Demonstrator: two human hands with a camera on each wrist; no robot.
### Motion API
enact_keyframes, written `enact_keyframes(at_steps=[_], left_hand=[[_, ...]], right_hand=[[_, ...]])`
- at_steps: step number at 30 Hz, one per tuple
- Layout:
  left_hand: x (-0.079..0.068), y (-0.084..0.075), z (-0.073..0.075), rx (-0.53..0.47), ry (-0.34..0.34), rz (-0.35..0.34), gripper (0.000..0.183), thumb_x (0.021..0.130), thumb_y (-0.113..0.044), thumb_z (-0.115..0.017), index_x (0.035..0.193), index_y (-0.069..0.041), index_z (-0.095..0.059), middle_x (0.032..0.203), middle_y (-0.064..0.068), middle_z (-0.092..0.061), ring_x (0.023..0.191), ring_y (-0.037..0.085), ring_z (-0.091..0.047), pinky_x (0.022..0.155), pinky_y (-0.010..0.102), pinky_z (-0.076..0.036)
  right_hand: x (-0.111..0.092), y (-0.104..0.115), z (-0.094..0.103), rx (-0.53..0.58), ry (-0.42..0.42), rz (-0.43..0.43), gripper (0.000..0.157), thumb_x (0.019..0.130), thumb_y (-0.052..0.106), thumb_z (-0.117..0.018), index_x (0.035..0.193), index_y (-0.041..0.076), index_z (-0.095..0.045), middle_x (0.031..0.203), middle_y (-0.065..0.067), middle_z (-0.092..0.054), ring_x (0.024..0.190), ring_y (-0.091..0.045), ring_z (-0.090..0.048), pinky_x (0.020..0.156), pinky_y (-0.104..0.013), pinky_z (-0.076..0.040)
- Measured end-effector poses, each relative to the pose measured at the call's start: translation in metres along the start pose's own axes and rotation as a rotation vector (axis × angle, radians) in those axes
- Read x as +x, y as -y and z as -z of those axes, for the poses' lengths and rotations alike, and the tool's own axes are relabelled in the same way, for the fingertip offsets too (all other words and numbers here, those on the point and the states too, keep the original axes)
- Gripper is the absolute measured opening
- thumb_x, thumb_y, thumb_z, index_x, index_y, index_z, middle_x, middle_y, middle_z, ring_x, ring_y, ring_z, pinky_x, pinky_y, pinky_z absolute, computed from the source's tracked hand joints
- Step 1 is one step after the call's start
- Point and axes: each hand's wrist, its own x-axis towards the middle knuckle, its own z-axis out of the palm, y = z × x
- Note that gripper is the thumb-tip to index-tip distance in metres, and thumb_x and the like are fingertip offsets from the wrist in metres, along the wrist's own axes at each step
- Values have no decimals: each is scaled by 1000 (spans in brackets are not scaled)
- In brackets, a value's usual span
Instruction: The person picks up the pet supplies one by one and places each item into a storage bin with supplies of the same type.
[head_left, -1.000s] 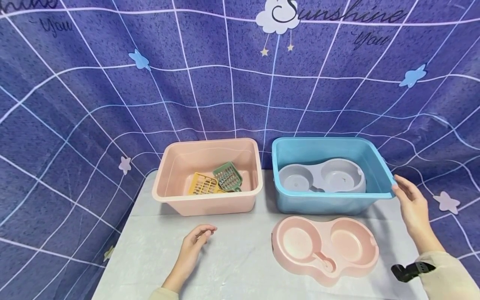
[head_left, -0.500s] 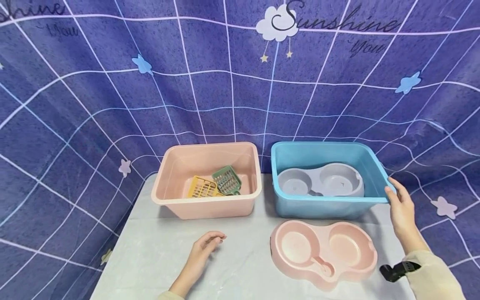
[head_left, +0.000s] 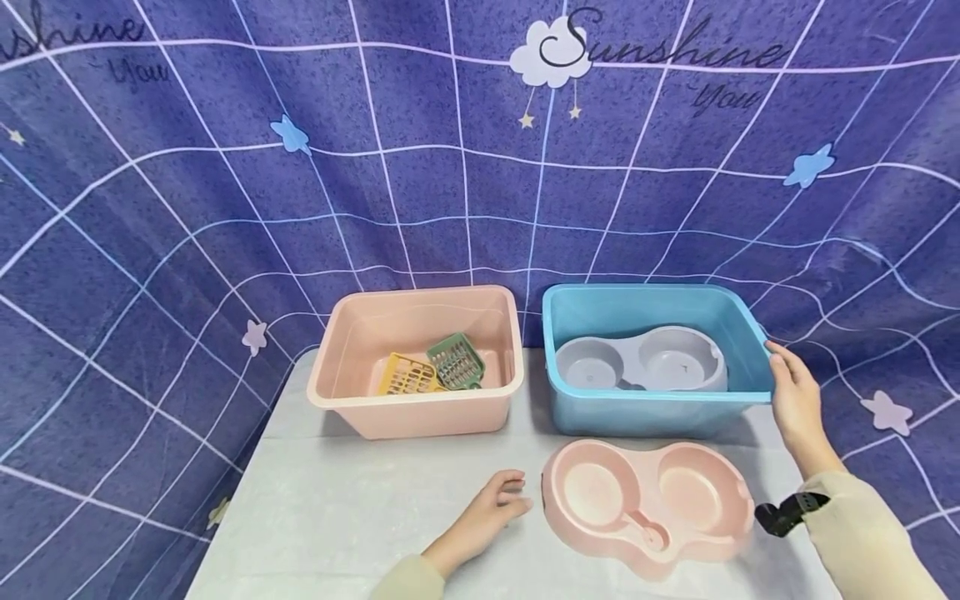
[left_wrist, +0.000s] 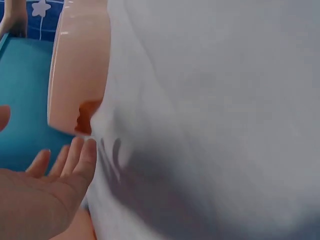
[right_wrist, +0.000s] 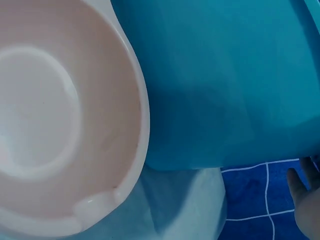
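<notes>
My left hand (head_left: 487,512), fingers loosely bent, hangs just left of the pink double pet bowl (head_left: 651,454) and holds nothing. In the left wrist view, its fingers (left_wrist: 85,157) reach near the bowl's edge. My right hand (head_left: 797,400) touches the right end of the blue bin (head_left: 645,417) near the rim, its fingers stretched out. A grey double pet bowl (head_left: 632,358) sits tilted inside that bin. The pink bowl stands on the table right in front of the bin; the right wrist view shows its rim (right_wrist: 142,120) close up.
To the left stands a pink bin (head_left: 427,417) with a yellow litter scoop (head_left: 405,379) and a green one (head_left: 457,362) in it. The cloth-covered table (head_left: 337,508) ends at a blue curtain (head_left: 375,183) behind and at the sides.
My left hand has moved right across the table, up to the pink bowl's left side. My right hand stays at the blue bin's right end; the view has tilted slightly.
</notes>
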Motion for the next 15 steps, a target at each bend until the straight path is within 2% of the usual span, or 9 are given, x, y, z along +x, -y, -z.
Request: enact_keyframes(at_steps=[6, 10, 15], left_hand=[[22, 1, -22, -25, -40, 32, 57, 93, -25, -63, 138, 4, -45, 130, 19, -54, 116, 35, -57, 89, 48, -50], [28, 6, -27, -31, -76, 39, 58, 93, -24, -64, 137, 7, -44, 125, 17, -56, 114, 34, -58, 95, 48, -48], [33, 11, -37, -28, -112, 36, 60, 93, -24, -65, 138, 8, -43, 120, 14, -58, 110, 30, -61, 95, 43, -49]], right_hand=[[3, -4, -1, 65, -33, 18, 48, 108, 37, -33, 148, 14, -47, 148, 1, -47, 120, -2, -43, 101, -18, -30], [3, -8, -4, 102, -14, 24, 46, 108, 37, -36, 148, 17, -49, 143, 11, -48, 119, -1, -44, 99, -18, -31], [1, -12, -3, 104, -14, 6, 46, 107, 37, -36, 148, 19, -48, 147, 11, -45, 125, -2, -40, 102, -18, -28]])
